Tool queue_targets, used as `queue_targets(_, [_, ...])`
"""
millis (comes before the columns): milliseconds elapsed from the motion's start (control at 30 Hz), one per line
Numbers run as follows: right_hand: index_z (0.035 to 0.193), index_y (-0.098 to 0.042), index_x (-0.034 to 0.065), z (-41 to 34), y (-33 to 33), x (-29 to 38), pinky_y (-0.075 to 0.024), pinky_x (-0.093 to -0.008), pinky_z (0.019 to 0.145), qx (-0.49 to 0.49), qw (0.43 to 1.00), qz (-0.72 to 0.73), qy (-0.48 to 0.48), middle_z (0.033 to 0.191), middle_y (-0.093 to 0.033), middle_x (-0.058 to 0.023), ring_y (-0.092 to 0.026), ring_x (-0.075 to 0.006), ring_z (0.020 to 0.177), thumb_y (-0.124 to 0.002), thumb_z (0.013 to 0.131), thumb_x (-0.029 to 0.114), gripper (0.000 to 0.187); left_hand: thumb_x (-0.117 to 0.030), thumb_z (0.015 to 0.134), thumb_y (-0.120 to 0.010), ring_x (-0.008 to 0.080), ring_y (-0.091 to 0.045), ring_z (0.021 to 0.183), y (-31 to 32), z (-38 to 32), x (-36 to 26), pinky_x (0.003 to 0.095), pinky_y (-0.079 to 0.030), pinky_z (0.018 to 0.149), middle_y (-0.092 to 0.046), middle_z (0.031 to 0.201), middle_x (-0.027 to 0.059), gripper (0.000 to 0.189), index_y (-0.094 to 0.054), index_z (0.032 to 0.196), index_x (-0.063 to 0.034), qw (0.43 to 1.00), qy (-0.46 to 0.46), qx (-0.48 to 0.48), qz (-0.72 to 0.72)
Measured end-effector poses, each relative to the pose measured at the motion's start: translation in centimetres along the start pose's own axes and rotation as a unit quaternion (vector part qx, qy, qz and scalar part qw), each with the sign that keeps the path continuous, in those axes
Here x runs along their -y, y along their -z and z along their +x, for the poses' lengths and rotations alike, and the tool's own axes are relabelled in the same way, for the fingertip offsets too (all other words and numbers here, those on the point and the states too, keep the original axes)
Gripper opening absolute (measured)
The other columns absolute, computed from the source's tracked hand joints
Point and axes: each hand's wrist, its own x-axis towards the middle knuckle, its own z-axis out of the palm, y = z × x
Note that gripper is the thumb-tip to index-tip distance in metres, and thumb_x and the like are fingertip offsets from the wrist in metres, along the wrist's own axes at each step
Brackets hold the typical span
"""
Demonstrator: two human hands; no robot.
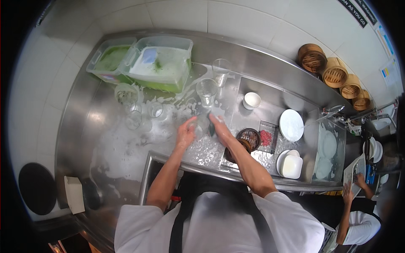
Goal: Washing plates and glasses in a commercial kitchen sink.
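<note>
Over the soapy stainless-steel counter (123,158), my left hand (184,135) grips a clear drinking glass (198,129), slightly blurred. Close beside it, my right hand (221,129) holds a dark green scouring pad (211,125) against or near the glass; I cannot tell whether they touch. Just beyond my hands stand a tall clear glass (207,91) and, behind it, another clear glass (221,72). More wet glassware lies to the left, including a small glass (155,109), a glass lying among suds (133,119) and a clear container (126,93).
Plastic tubs (177,83) of green soapy water stand at the back left. The sunken basin to the right holds white bowls (252,100), a white plate (291,125) and dark steamer baskets (250,139). A faucet (332,109) runs there. A co-worker (360,221) holds a white rack (355,174).
</note>
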Motion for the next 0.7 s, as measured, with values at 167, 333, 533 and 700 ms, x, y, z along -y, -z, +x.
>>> queue_targets(167, [0.140, -0.033, 0.0006, -3.1, 1.1, 1.0, -0.0434, -0.0375, 0.097, 0.021, 0.988, -0.114, -0.098, 0.129, -0.053, -0.0155, -0.053, -0.0231, 0.117, -0.064, 0.090, 0.051, 0.077, -0.003, 0.088, -0.053, 0.0221, -0.068, 0.066, -0.6, 0.2, 0.6, 0.0334, -0.056, 0.055, -0.069, 0.097, 0.0148, 0.044, -0.059, 0.131, -0.0119, 0.999, 0.001, -0.031, 0.038])
queue_targets(333, [0.132, -0.039, -0.0008, -5.0, 1.7, 2.3, -0.0474, -0.0346, 0.091, 0.074, 0.992, -0.088, -0.060, 0.122, -0.053, -0.0157, -0.055, -0.0214, 0.114, -0.085, 0.074, 0.035, 0.083, -0.013, 0.089, -0.059, 0.0223, -0.065, 0.086, -0.2, 0.5, 1.0, 0.0386, -0.058, 0.070, -0.065, 0.104, 0.0110, 0.041, -0.057, 0.130, -0.0088, 0.973, 0.010, 0.038, -0.226])
queue_targets(533, [0.122, -0.047, -0.0039, -3.8, 1.6, 3.3, -0.0440, -0.0380, 0.096, 0.019, 0.853, -0.493, 0.171, 0.113, -0.055, -0.0184, -0.055, -0.0325, 0.110, -0.091, 0.064, 0.034, 0.082, -0.032, 0.086, -0.067, 0.0227, -0.058, 0.103, 0.1, 2.2, -1.3, 0.0474, -0.053, 0.081, -0.056, 0.122, 0.0062, 0.042, -0.058, 0.124, -0.0172, 0.944, 0.133, 0.150, -0.261])
queue_targets(700, [0.113, -0.048, -0.0007, -6.0, 0.1, 4.8, -0.0464, -0.0410, 0.089, 0.032, 0.911, -0.383, 0.151, 0.107, -0.055, -0.0249, -0.057, -0.0366, 0.104, -0.094, 0.056, 0.031, 0.080, -0.032, 0.088, -0.065, 0.0258, -0.057, 0.109, 0.2, 2.1, -1.4, 0.0424, -0.050, 0.088, -0.058, 0.118, 0.0076, 0.040, -0.057, 0.122, -0.0136, 0.905, 0.279, 0.118, -0.298])
